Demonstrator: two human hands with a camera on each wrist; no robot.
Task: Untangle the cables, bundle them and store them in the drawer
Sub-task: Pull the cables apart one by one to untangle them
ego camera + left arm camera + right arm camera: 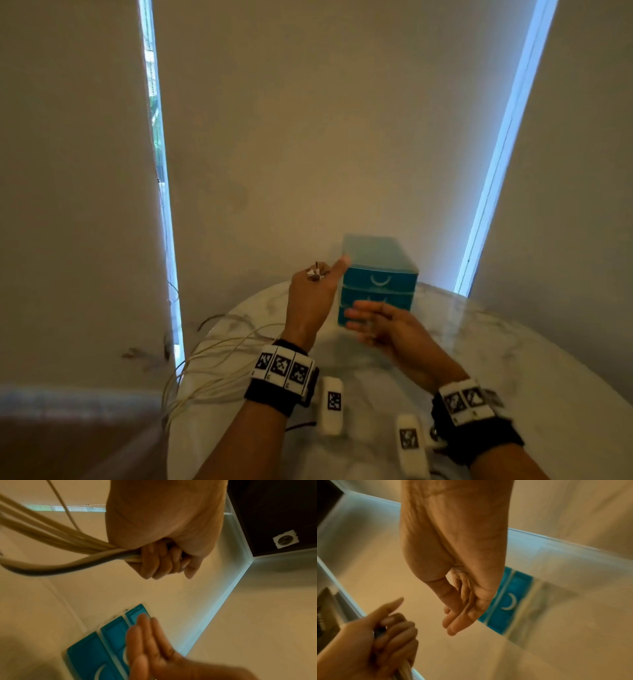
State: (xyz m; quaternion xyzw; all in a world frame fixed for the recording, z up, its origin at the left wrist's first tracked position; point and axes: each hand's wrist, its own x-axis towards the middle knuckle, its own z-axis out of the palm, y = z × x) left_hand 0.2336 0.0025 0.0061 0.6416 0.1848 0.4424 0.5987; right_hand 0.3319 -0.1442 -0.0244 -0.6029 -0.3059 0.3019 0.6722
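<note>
Gathering appears to be the step in hand: the cables (219,346) are gripped in the fisted left hand (313,294), trailing off the table's (513,342) near-left edge. The right hand (383,325) is held flat, empty, before the closed drawer (378,279); coiling is likely called for next.

right hand (464,601) hangs with straight fingers before the blue drawer unit (508,601); left hand (382,635) grips cables (405,669).

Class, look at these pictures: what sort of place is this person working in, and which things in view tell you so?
Probably a room in a home: a round marble-look table against plain walls, narrow strips of window light, and a small blue drawer unit on the table.
</note>
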